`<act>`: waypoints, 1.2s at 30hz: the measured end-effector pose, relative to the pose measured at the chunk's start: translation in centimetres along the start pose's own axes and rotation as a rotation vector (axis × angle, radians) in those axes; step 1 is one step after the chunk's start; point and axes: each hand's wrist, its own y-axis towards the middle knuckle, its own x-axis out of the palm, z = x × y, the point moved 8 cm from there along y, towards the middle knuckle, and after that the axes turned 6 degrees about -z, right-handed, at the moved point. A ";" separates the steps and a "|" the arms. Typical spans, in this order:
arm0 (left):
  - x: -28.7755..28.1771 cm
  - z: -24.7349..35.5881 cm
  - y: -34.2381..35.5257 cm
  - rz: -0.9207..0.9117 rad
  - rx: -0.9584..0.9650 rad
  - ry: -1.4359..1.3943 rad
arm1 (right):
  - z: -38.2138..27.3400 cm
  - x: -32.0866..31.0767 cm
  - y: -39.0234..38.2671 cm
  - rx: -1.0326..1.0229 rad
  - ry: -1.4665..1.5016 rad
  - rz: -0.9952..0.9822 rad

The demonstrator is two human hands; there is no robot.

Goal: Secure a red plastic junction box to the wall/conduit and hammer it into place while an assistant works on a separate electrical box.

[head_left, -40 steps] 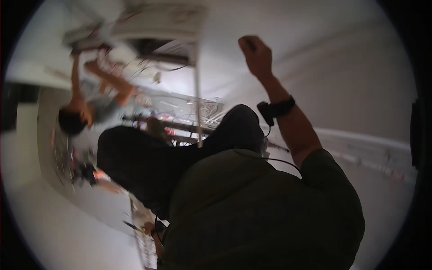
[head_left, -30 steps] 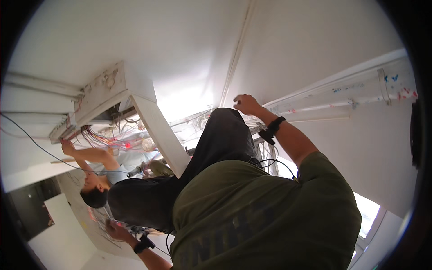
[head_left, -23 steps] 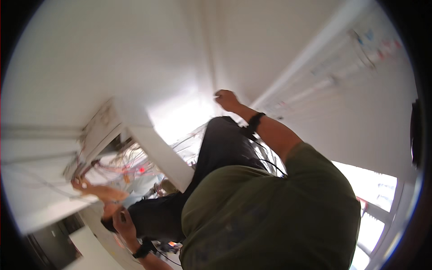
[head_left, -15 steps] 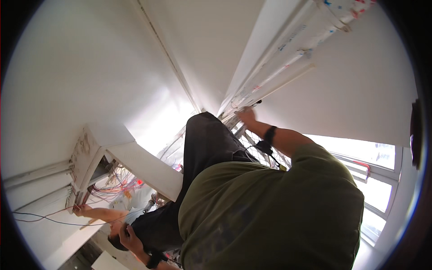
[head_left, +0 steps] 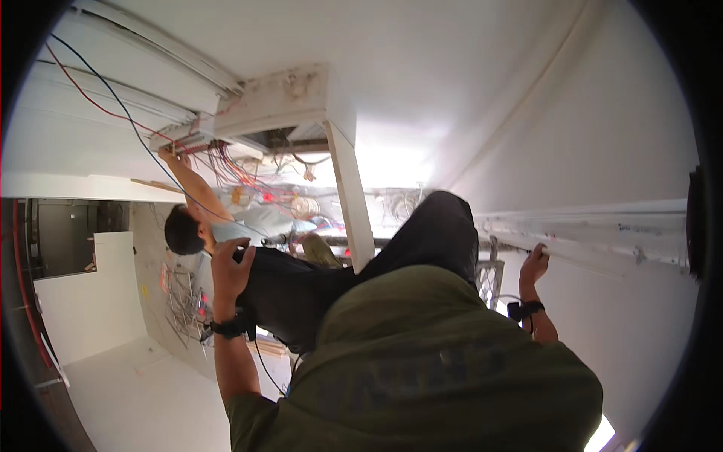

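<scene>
My right hand is raised beside a long white trunking strip along the wall. Its fingers are closed round a slim dark-handled tool; the tool's exact kind is too small to make out. At the left, my left hand is by the knee end of my dark trousers. Its thumb and bent fingers stand apart, with nothing seen between them. Both wrists wear black straps with thin cables.
A co-worker below left reaches a hand to coloured wires at an opened white ceiling box. Loose red and blue wires cross the upper left. Wire coils and debris lie below; a metal lattice stands near my right leg.
The view has turned, so the box and co-worker sit further right and higher. My right hand now appears further right and lower, still holding the tool; my left hand appears higher.
</scene>
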 end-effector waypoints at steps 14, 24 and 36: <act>1.1 1.9 5.8 -0.204 0.078 -0.099 | -23.7 -9.9 8.6 -0.504 0.816 0.007; 7.4 29.0 6.5 -0.630 0.833 -0.358 | -46.4 -6.6 18.6 -0.492 0.689 -0.059; 13.8 38.3 14.0 -0.502 0.890 -1.039 | -86.2 -15.7 23.4 -0.936 1.238 -0.416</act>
